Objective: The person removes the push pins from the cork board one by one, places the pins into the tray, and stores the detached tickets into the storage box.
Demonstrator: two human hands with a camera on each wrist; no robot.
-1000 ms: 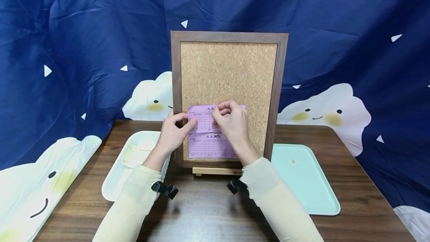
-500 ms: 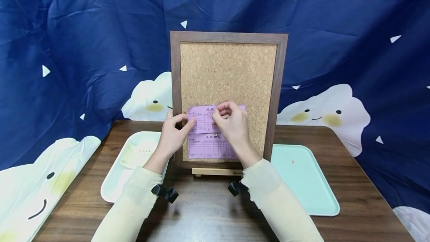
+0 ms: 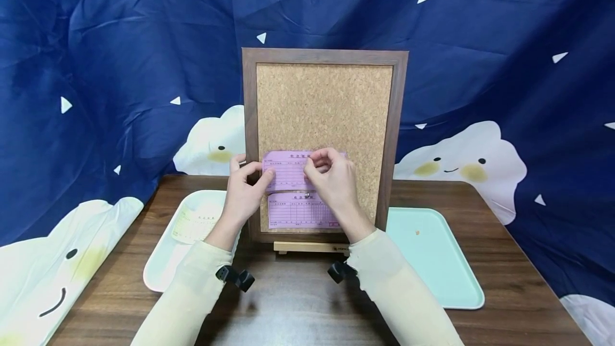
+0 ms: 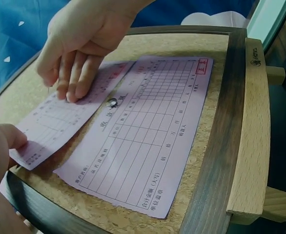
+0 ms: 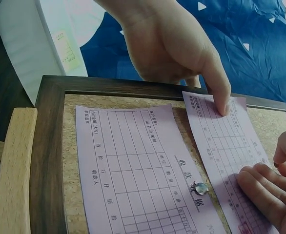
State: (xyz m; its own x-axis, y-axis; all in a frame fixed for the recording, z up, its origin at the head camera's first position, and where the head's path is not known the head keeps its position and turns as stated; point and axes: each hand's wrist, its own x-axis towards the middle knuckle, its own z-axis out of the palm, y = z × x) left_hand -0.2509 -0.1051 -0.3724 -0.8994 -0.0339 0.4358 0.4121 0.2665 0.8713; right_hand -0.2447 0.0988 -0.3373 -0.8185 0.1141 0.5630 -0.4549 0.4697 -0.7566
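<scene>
Two purple receipt slips are on the framed corkboard [image 3: 324, 105], one above the other. My left hand [image 3: 245, 188] pinches the left edge of the upper slip [image 3: 285, 172] between thumb and index finger. My right hand [image 3: 333, 178] is over that slip's top middle, thumb and index finger together on a push pin mostly hidden by the fingertips; a thin needle [image 4: 49, 90] shows in the left wrist view. A silver-headed push pin [image 5: 200, 188] holds the lower slip [image 3: 300, 212] at its top middle.
The corkboard stands on a wooden easel ledge [image 3: 307, 248]. At the left, a white tray [image 3: 156, 268] holds a yellowish-green slip [image 3: 194, 226]. A mint tray [image 3: 432, 260] with a tiny light-brown piece [image 3: 417, 233] lies at the right on the wooden table [image 3: 288, 303].
The upper slip has shifted slightly left together with my left hand, and the gap above the lower slip looks a little wider. My right hand keeps nearly the same place and pinch.
</scene>
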